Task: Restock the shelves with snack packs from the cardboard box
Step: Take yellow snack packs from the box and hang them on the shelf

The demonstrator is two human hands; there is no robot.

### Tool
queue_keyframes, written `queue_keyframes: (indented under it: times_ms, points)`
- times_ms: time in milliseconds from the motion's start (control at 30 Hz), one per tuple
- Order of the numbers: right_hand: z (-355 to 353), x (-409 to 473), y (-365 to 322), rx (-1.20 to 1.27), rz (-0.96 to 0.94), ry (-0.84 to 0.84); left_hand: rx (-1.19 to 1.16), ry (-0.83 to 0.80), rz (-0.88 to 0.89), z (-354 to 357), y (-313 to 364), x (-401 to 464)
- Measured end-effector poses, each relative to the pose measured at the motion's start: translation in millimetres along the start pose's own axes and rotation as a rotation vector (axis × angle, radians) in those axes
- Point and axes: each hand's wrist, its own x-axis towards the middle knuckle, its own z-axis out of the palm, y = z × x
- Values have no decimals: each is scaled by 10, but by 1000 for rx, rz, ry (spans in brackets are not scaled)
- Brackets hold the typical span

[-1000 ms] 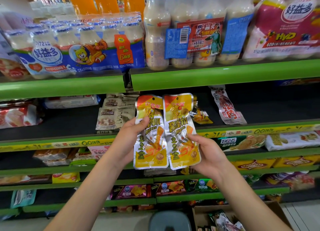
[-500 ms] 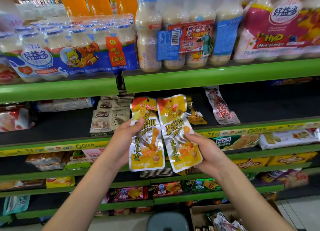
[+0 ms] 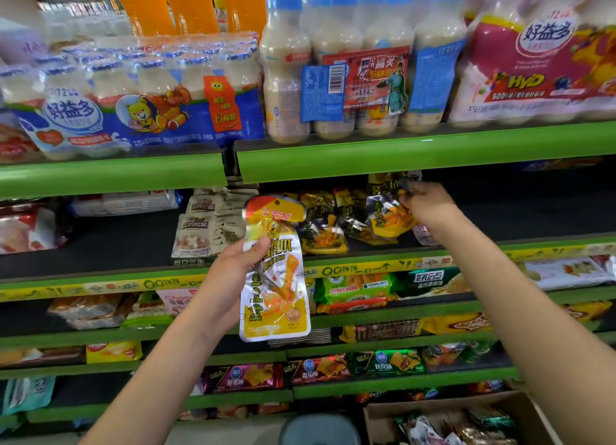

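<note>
**Snack packs at the second shelf**

Left hand (image 3: 230, 288) holds one yellow-and-silver snack pack (image 3: 275, 271) upright in front of the shelf (image 3: 100, 244), thumb across its face. Right hand (image 3: 430, 208) reaches onto the shelf at the right, its grip apparently pinching the top of a second pack (image 3: 386, 211); blur obscures the fingers. The cardboard box (image 3: 380, 421) sits near, lower right, containing more packs.
</note>
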Motion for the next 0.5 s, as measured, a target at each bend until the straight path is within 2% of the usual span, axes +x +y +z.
queue_keyframes:
  times_ms: [167, 333, 400, 500]
  points:
    - [6, 99, 102, -374, -53, -89, 12, 60, -15, -61, 32, -39]
    - [-16, 10, 78, -872, -220, -36, 20, 142, -52, -132, 16, 12]
    - [1, -29, 33, -943, -254, 0, 134, 210, -21, -100, 47, 79]
    - [60, -60, -12, -873, -348, -18, 232, 164, 20, 17, 189, 258]
